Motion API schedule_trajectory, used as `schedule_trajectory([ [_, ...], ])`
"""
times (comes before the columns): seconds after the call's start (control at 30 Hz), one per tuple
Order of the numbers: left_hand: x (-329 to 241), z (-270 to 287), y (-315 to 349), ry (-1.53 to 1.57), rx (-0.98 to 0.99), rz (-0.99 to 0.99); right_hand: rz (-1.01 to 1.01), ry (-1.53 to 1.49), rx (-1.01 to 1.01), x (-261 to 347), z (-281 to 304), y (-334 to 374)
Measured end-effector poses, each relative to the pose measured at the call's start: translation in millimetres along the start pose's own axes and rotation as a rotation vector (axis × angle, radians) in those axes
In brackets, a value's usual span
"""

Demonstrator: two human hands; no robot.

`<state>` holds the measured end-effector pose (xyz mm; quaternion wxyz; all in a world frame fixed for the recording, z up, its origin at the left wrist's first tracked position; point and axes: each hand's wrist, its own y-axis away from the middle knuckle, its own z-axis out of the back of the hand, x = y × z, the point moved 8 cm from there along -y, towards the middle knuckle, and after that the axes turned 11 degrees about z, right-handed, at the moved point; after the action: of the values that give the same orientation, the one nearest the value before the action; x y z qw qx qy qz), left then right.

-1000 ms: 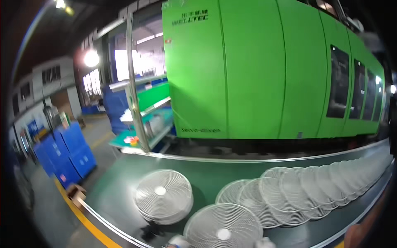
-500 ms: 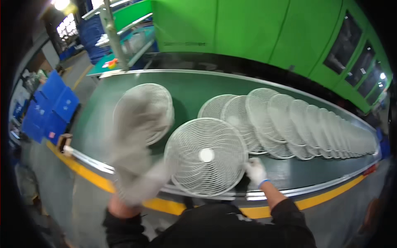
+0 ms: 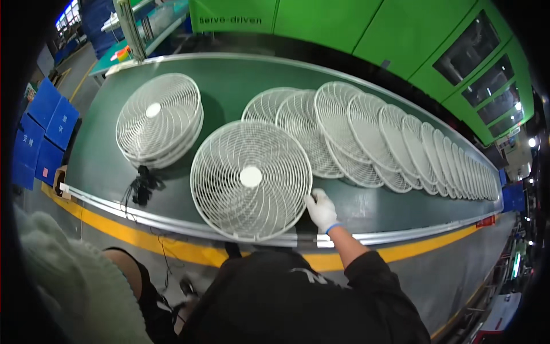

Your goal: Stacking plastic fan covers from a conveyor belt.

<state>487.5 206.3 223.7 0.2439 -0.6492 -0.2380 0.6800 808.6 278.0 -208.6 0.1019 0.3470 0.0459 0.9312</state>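
The gloved right hand (image 3: 322,211) keeps a narrow grip on the rim of the front fan grille (image 3: 250,176), at the near edge of the green conveyor (image 3: 372,213), between a grille stack (image 3: 159,121) and overlapping grilles (image 3: 375,133). The gloved left hand (image 3: 80,286) looms lower left; I cannot tell its grip.
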Motion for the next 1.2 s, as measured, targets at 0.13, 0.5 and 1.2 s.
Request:
schedule_trajectory([
  [0.13,-7,-2,11,-0.094,0.046,-0.04,0.016,0.015,-0.037,12,-4,-6],
  [0.5,58,67,-47,-0.486,0.147,-0.175,0.085,-0.158,0.022,-5,-17,7],
  [1.2,441,148,162,-0.748,0.265,1.205,0.01,-0.545,-0.008,-22,-25,-3],
])
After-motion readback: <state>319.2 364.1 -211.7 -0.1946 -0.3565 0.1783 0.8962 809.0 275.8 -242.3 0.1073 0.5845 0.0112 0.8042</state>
